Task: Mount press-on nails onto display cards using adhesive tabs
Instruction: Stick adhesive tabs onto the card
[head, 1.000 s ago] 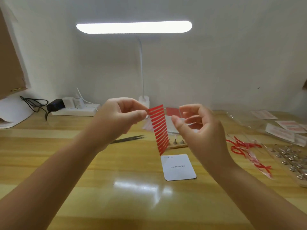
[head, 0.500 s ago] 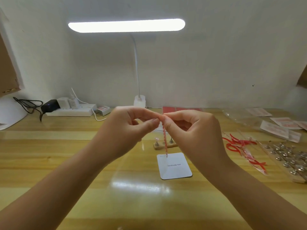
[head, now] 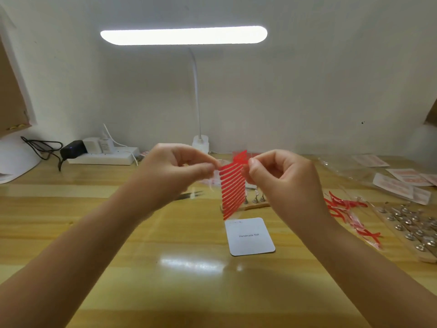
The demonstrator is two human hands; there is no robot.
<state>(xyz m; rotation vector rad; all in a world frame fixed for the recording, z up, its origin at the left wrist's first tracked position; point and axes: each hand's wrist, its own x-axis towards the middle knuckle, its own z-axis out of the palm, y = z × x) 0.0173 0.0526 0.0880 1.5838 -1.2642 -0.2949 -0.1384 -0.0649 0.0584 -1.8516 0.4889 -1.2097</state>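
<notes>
A red-striped sheet of adhesive tabs (head: 233, 189) hangs upright above the table between my hands. My left hand (head: 176, 170) pinches its upper left edge. My right hand (head: 282, 178) pinches a red strip at the sheet's top right corner, which curls up there. Below the sheet a white display card (head: 250, 236) printed "Handmade Nail" lies flat on the wooden table (head: 99, 233). Behind the sheet a small wooden block with nails on stands (head: 256, 201) is partly hidden by my right hand.
Tweezers (head: 189, 195) lie left of the sheet. Peeled red strips (head: 347, 210) and a long wooden board of nail stands (head: 411, 229) sit at the right, with packets of tab sheets (head: 402, 185) behind. A desk lamp (head: 199, 140) and a power strip (head: 104, 156) stand by the wall.
Half a second ago the sheet was edge-on with both hands pinched together at its top. Now it faces me again, my hands are apart, and the top corner strip is lifted.
</notes>
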